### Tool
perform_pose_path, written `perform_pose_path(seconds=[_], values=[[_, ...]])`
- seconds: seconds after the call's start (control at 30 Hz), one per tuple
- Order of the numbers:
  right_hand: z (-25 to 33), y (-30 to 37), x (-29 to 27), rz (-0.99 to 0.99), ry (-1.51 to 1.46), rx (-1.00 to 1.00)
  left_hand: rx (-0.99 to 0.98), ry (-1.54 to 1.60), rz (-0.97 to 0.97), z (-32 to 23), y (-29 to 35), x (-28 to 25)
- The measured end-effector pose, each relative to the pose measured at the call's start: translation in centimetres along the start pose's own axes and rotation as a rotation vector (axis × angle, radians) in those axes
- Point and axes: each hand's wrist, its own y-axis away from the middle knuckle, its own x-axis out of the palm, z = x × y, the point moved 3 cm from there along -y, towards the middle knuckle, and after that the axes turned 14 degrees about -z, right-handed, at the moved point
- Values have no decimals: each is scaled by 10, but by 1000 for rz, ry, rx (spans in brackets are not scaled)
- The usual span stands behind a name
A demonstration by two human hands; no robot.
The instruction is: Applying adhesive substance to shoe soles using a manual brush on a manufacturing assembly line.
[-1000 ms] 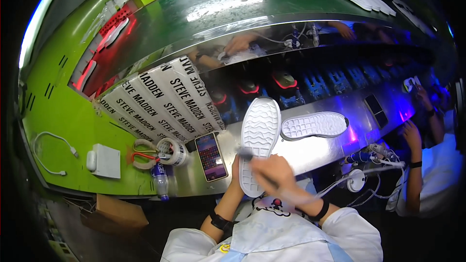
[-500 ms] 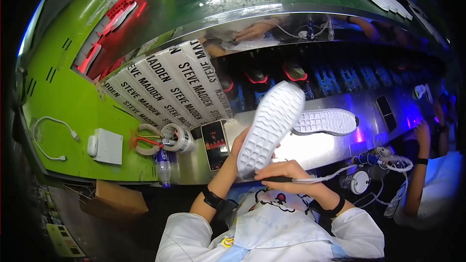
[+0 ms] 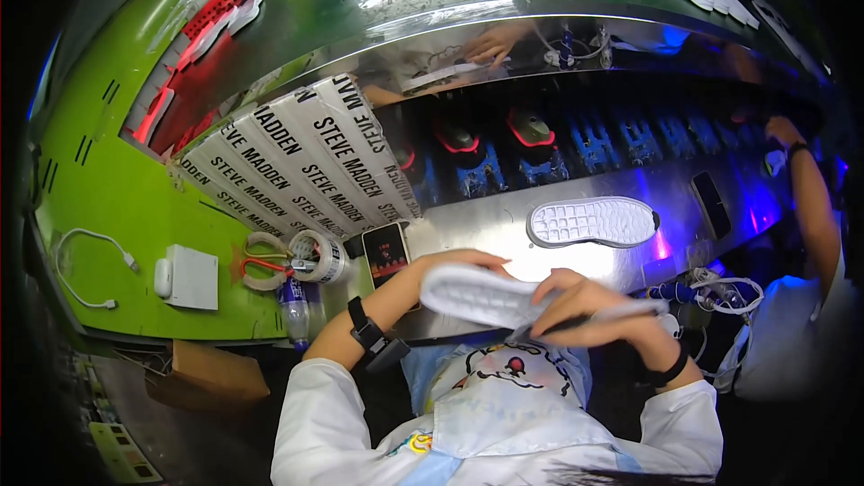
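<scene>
My left hand [image 3: 457,263] grips a white shoe sole [image 3: 472,295] from its far side, and the sole hides most of its fingers. The sole lies crosswise and tilted in front of my chest, smeared by motion. At its right end my right hand [image 3: 589,310] is closed on a slim black-handled tool with a pale cord [image 3: 634,308]; the handle is mostly hidden and its dark tip is blurred near the sole's edge. Beyond my hands a second white sole [image 3: 594,221] rests tread up on the metal bench [image 3: 486,223].
Left are a phone [image 3: 387,250], tape rolls [image 3: 319,256], a bottle [image 3: 295,310] and a leaning printed box [image 3: 306,162]. Lasts with red-lit rims [image 3: 529,132] stand in the dark opening behind. Right are a dark phone [image 3: 712,204], coiled cords [image 3: 720,288] and a co-worker's arm [image 3: 814,189].
The sole has swung from upright to crosswise and come lower. My right hand has moved right and up with the tool. The co-worker's hand now reaches farther back.
</scene>
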Motion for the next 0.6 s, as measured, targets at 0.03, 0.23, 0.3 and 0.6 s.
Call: perform_pose_path(seconds=[0.03, 0.23, 0.3, 0.6], values=[[-6, 3, -10, -95, -181, 118, -211, 414, 593, 7, -15, -8], [-9, -18, 11, -491, -169, 292, 805, 908, 269, 11, -3, 57], [-20, -32, 9, -765, -492, 527, 725, 930, 701, 28, -13, 46], [8, -47, 33, -743, 330, -6, 791, 1177, 367, 17, -16, 29]])
